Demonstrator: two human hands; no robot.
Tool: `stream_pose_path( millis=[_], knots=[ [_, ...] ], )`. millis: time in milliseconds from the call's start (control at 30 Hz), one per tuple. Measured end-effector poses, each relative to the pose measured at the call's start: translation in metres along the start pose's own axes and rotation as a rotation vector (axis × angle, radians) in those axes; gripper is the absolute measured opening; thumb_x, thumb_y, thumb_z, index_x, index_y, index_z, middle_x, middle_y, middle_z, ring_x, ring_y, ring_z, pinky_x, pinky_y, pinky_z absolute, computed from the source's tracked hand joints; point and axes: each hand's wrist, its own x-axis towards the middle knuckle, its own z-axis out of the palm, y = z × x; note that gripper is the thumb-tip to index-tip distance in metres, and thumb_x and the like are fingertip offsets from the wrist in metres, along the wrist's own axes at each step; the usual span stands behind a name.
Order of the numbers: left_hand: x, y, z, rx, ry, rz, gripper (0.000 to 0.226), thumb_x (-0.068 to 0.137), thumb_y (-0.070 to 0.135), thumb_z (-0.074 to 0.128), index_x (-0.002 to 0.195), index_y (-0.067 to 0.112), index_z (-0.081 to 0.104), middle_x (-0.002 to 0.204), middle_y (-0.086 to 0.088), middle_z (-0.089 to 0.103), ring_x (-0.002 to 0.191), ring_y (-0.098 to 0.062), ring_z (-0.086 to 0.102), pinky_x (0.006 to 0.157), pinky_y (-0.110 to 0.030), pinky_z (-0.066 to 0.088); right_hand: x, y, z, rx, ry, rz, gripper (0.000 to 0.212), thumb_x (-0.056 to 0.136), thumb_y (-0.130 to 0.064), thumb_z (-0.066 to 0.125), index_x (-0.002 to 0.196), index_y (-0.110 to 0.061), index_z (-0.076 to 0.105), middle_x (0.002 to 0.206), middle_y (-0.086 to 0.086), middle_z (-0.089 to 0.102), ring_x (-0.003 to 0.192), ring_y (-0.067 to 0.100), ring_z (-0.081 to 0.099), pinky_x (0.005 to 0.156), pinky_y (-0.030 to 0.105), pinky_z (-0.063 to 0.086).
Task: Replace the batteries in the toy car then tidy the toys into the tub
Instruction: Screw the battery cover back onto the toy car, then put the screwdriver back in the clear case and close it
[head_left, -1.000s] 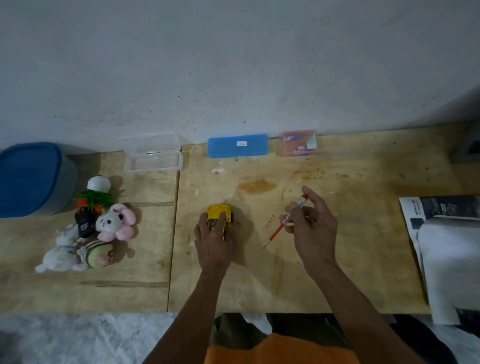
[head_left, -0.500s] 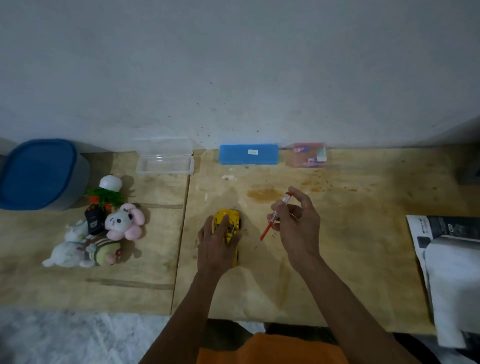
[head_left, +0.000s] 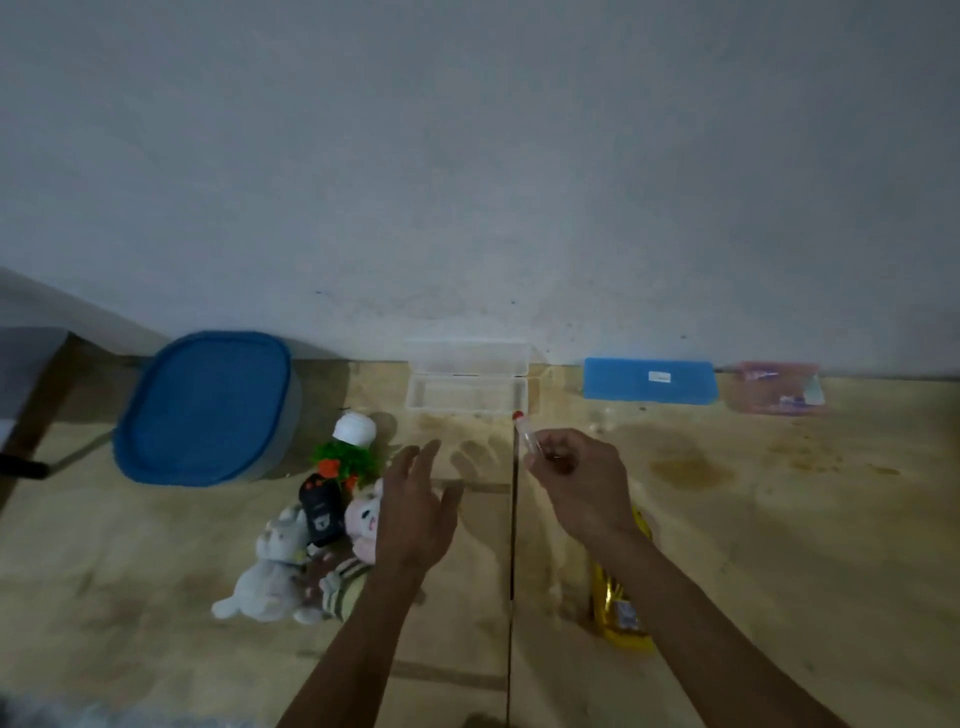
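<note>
Wooden desk (head_left: 753, 519) against a grey wall: right hand (head_left: 582, 483) pinches a screwdriver (head_left: 529, 432), left hand (head_left: 415, 514) hovers open-fingered beside plush toys (head_left: 291, 561); yellow toy car (head_left: 618, 613) lies under the right forearm.

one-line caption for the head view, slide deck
Right hand holds screwdriver near clear box; left hand open, empty; yellow toy car on table.

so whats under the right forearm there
The yellow toy car lies on the wooden table under the right forearm. Its near end shows; the forearm covers its middle, so any battery hatch is hidden.
</note>
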Motion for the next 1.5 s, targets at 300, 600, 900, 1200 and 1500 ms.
stream_pose_path(
  millis=[300,600,900,1200,1500],
  knots=[
    [0.121,-0.035,-0.032,-0.064,-0.144,0.033,0.066,0.094,0.021,0.067,0.150,0.005,0.037,0.143,-0.023,0.045,0.130,-0.038,0.044,0.106,-0.043,0.039,0.091,-0.024,0.097,-0.550,-0.094,-0.380,0.026,0.091,-0.002,0.062,0.113,-0.009,0.072,0.107,0.010,0.073,0.100,0.028,0.059,0.088,0.035,0.047],
    [0.162,-0.065,0.000,-0.032,-0.196,0.073,0.054,0.092,0.032,0.069,0.137,0.008,0.052,0.118,-0.020,0.063,0.105,-0.037,0.059,0.086,-0.048,0.054,0.143,-0.005,0.134,-0.867,-0.290,-0.308,0.033,0.094,-0.010,0.055,0.122,-0.021,0.069,0.111,0.010,0.069,0.109,0.026,0.057,0.086,0.038,0.052],
    [0.164,-0.066,0.003,-0.013,-0.181,0.107,0.049,0.092,0.023,0.068,0.136,0.007,0.053,0.109,-0.019,0.067,0.100,-0.036,0.062,0.080,-0.046,0.055,0.143,-0.012,0.137,-0.975,-0.280,-0.352,0.035,0.092,-0.001,0.056,0.119,-0.018,0.072,0.110,0.011,0.070,0.105,0.027,0.064,0.081,0.037,0.056],
    [0.160,-0.055,-0.004,-0.037,-0.158,0.056,0.056,0.095,0.024,0.067,0.144,0.004,0.048,0.121,-0.023,0.062,0.109,-0.039,0.060,0.085,-0.044,0.052,0.139,-0.013,0.100,-0.987,0.171,-0.579,0.056,0.076,-0.009,0.079,0.127,-0.013,0.058,0.125,0.009,0.062,0.119,0.030,0.054,0.089,0.044,0.052],
    [0.147,-0.046,-0.008,-0.264,-0.106,-0.093,0.093,0.084,0.016,0.077,0.155,0.021,0.017,0.146,-0.018,0.038,0.126,-0.035,0.049,0.095,-0.050,0.051,0.129,-0.012,0.088,-0.975,0.022,-0.545,0.056,0.069,-0.017,0.085,0.121,-0.015,0.064,0.112,0.006,0.060,0.104,0.027,0.055,0.079,0.041,0.050]
  ],
)
